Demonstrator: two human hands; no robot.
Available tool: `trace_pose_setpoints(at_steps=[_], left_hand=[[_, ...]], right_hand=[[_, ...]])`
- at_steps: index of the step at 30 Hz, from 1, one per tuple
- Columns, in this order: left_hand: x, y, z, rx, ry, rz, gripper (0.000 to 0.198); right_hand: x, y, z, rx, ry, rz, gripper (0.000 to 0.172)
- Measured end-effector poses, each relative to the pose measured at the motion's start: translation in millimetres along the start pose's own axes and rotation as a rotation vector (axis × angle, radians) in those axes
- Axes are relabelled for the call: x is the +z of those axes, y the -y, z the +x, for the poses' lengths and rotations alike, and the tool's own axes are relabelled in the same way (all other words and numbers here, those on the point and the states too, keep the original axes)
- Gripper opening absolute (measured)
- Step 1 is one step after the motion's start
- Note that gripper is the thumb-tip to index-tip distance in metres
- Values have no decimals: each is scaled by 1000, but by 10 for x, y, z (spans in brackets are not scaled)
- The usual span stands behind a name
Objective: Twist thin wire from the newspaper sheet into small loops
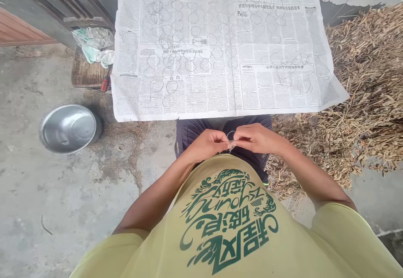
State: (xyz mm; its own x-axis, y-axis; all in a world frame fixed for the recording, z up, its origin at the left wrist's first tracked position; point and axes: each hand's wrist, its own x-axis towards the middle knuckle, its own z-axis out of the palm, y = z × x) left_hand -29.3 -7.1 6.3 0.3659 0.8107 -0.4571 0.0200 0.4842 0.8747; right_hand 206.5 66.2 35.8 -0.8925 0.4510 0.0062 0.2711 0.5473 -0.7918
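Just above my lap, my left hand [210,144] and my right hand [258,139] meet with fingertips pinched together. Between them is a thin, pale loop of wire or cord [231,132]; its strands curve out above and below the fingers. Too little of it shows to tell the material, and the pinched part is hidden. Beyond my hands lies a spread newspaper [208,102] on a board or table. Many thin figure-eight loops [171,87] lie scattered over it in rough rows, with a tangled cluster [294,74] towards its right side.
To the left, a round metal pot [67,129] stands on the concrete floor. A wooden stool [83,72] holds a crumpled plastic bag [93,45] and a red-handled tool [105,84]. Dry straw [365,81] is heaped on the right. The newspaper's near edge overhangs my knees.
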Motion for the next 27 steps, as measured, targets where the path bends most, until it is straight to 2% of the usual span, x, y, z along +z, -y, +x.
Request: trace_pose_setpoints(at_steps=[7,13,17,22,27], left_hand=[[114,18,42,155,-191,30,32],[131,37,64,152,-289,-101,32],[115,50,94,112,-264,-233,38],[4,107,94,99,-155,-304,34],[-96,92,22,104,-74,-360,33]], right_hand=[[108,42,47,118,-146,35,30],[197,28,92,213,-311,110,29],[216,20,107,251,-333,121,26],[227,-21,72,143,-320,54,17],[202,-60,21,109,-316,1,15]])
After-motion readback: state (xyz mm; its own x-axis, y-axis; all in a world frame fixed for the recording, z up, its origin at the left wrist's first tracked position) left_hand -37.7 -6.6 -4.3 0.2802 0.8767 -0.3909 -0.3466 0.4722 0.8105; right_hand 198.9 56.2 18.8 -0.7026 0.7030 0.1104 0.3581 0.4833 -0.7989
